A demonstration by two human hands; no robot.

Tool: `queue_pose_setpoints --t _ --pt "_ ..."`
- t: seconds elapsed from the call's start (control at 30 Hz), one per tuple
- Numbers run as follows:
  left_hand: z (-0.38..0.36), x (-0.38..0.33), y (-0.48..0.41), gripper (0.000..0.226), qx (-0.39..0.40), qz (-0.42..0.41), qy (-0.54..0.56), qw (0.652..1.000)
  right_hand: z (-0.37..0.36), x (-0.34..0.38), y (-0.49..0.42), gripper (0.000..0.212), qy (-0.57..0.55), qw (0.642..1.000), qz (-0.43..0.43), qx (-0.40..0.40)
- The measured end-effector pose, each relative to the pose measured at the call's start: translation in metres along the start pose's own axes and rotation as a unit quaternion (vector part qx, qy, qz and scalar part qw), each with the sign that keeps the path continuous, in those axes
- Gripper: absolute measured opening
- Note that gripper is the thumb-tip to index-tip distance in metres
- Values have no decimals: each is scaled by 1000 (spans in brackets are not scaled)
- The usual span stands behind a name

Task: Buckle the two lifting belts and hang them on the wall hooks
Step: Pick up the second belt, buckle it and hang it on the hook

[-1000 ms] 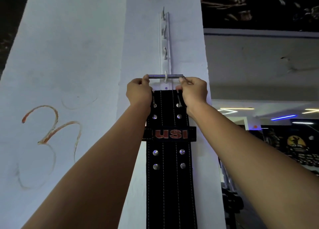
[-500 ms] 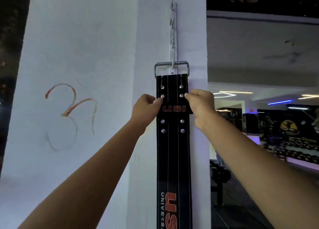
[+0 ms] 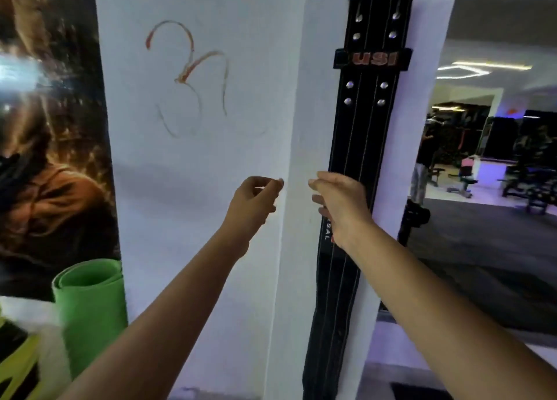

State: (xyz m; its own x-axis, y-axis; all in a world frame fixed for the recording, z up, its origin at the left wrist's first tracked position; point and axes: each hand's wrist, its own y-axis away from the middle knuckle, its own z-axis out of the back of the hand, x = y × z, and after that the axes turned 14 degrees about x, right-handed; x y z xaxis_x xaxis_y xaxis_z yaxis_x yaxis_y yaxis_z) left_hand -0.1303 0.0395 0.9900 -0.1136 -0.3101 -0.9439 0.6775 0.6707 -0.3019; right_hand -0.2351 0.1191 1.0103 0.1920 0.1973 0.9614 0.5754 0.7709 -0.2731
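A black lifting belt (image 3: 363, 134) with silver rivets and a red "USI" loop hangs flat down the white pillar; its buckle and the hook are cut off by the frame's top edge. My left hand (image 3: 254, 202) floats in front of the pillar's corner, left of the belt, fingers loosely curled around nothing. My right hand (image 3: 340, 202) hovers in front of the belt's left edge at mid-length, fingers bent and empty, covering part of the printed lettering. A second belt is not in view.
The white pillar (image 3: 211, 158) carries a faded orange scribble (image 3: 188, 68). A rolled green mat (image 3: 90, 303) stands at lower left against a dark poster (image 3: 45, 158). To the right, a gym floor with benches and machines (image 3: 512, 185) opens behind the pillar.
Both hands have let go of the belt and dropped lower, away from the buckle and loop. The view has swung down and left, so the buckle has left the frame.
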Motion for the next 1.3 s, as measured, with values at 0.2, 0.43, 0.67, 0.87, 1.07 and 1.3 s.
queue_pose_setpoints --t 0.2,0.43,0.67,0.87,1.07,1.3 --pt "47 102 66 24 -57 122 23 991 -62 -94 29 23 9 986 -129 101" --pt "96 210 143 14 -182 261 34 947 -146 -206 61 20 50 936 -250 243" --pt "118 330 245 17 -325 419 73 845 -226 -345 116 13 111 839 -363 391" --pt "123 476 341 18 -394 516 108 753 -278 -506 187 17 133 743 -473 454" --pt "122 657 424 10 -348 599 62 718 -317 -700 281 21 98 673 -608 410" --pt "152 839 477 26 -255 595 -41 761 -368 -894 366 27 33 633 -698 333"
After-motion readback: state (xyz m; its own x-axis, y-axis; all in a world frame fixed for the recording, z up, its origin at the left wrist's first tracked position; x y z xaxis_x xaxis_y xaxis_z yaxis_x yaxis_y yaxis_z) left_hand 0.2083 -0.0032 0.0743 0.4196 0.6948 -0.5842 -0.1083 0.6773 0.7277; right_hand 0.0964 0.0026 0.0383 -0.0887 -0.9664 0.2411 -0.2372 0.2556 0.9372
